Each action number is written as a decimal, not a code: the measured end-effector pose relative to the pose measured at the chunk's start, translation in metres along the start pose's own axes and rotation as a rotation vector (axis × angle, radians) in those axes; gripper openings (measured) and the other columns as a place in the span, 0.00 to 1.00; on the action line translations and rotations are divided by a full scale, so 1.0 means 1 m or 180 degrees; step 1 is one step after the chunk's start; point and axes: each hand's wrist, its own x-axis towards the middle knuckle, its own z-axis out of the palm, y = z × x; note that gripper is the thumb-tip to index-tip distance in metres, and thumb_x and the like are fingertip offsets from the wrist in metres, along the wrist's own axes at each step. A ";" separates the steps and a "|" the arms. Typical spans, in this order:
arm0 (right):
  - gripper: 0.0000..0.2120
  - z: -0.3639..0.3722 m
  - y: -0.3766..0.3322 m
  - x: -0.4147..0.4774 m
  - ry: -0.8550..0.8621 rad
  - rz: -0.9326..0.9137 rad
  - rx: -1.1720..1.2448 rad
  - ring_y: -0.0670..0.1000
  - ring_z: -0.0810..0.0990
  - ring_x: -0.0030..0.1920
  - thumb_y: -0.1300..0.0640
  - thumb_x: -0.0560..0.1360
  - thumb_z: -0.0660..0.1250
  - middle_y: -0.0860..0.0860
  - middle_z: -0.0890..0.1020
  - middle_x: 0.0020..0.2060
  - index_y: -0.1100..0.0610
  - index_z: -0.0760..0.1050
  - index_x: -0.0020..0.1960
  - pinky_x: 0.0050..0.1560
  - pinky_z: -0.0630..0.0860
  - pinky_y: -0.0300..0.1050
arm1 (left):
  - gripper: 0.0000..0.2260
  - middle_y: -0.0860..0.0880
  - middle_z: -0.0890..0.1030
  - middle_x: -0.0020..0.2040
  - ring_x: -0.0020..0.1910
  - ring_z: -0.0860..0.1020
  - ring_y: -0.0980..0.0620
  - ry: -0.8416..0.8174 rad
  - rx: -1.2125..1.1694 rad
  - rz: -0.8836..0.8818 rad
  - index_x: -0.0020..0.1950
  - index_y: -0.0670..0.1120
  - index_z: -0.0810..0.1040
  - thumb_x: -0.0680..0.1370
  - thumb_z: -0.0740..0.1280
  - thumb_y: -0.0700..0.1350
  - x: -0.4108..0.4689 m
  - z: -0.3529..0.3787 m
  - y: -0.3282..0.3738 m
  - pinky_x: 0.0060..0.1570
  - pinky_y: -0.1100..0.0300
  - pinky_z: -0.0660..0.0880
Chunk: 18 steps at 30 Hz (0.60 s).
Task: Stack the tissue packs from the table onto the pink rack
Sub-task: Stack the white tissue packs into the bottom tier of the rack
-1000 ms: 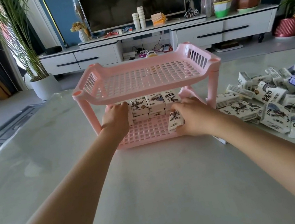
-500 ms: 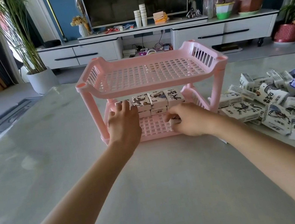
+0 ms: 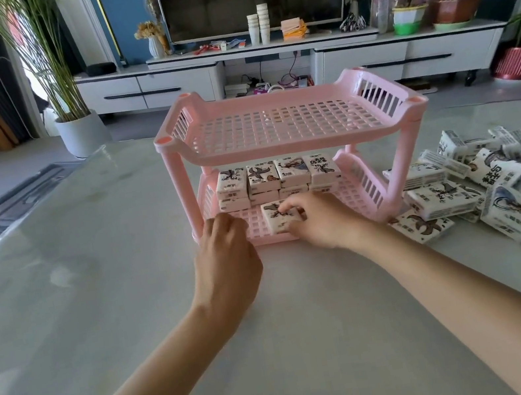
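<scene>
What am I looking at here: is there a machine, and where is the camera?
No machine: a person works with two bare hands, filmed by one wide-angle camera worn on the head, looking forward and down. On the table stands a two-shelf pink rack. Its lower shelf holds stacked packs along the back, and a loose pile lies on the table to its right. The right hand pinches one tissue pack at the front of that shelf. The left hand sits with curled fingers at the rack's front edge; whether it grips the rim is unclear.
</scene>
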 end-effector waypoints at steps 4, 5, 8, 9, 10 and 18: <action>0.17 0.016 -0.022 0.007 0.0073 -0.0194 0.0076 0.52 0.74 0.62 0.60 0.77 0.61 0.54 0.76 0.63 0.57 0.72 0.66 0.58 0.67 0.38 | 0.14 0.46 0.79 0.40 0.44 0.70 0.49 0.0364 -0.0110 0.0160 0.39 0.42 0.79 0.66 0.54 0.38 -0.016 -0.006 -0.010 0.44 0.59 0.65; 0.17 0.019 -0.026 0.009 0.0074 -0.0231 0.0090 0.53 0.74 0.61 0.60 0.77 0.61 0.55 0.76 0.62 0.58 0.72 0.66 0.58 0.67 0.39 | 0.14 0.47 0.79 0.40 0.44 0.69 0.50 0.0438 -0.0167 -0.0010 0.39 0.42 0.79 0.66 0.54 0.39 -0.015 -0.008 -0.011 0.44 0.60 0.62; 0.17 0.028 -0.035 0.016 0.0066 -0.0263 0.0149 0.52 0.74 0.62 0.59 0.77 0.62 0.55 0.76 0.63 0.58 0.72 0.66 0.59 0.66 0.39 | 0.14 0.47 0.78 0.41 0.43 0.68 0.51 0.0520 -0.0346 -0.0267 0.39 0.43 0.78 0.66 0.53 0.39 -0.016 -0.010 -0.011 0.41 0.61 0.62; 0.17 0.030 -0.037 0.018 0.0070 -0.0258 0.0179 0.52 0.73 0.63 0.59 0.77 0.62 0.55 0.76 0.63 0.58 0.72 0.66 0.60 0.66 0.38 | 0.13 0.46 0.77 0.41 0.43 0.68 0.51 0.0520 -0.0419 -0.0303 0.38 0.42 0.78 0.66 0.53 0.38 -0.016 -0.010 -0.011 0.40 0.61 0.63; 0.17 0.032 -0.038 0.020 0.0076 -0.0244 0.0212 0.51 0.73 0.64 0.59 0.77 0.62 0.54 0.76 0.63 0.58 0.72 0.66 0.61 0.66 0.38 | 0.12 0.46 0.77 0.41 0.44 0.68 0.51 0.0510 -0.0490 -0.0374 0.38 0.42 0.78 0.66 0.54 0.36 -0.017 -0.010 -0.010 0.39 0.62 0.64; 0.17 0.047 -0.040 0.030 0.0276 -0.0121 0.0428 0.53 0.75 0.59 0.60 0.76 0.61 0.56 0.78 0.60 0.57 0.74 0.64 0.57 0.67 0.37 | 0.12 0.50 0.67 0.47 0.43 0.69 0.52 0.0655 -0.1447 -0.1863 0.41 0.43 0.72 0.70 0.57 0.28 -0.009 -0.022 -0.009 0.39 0.68 0.61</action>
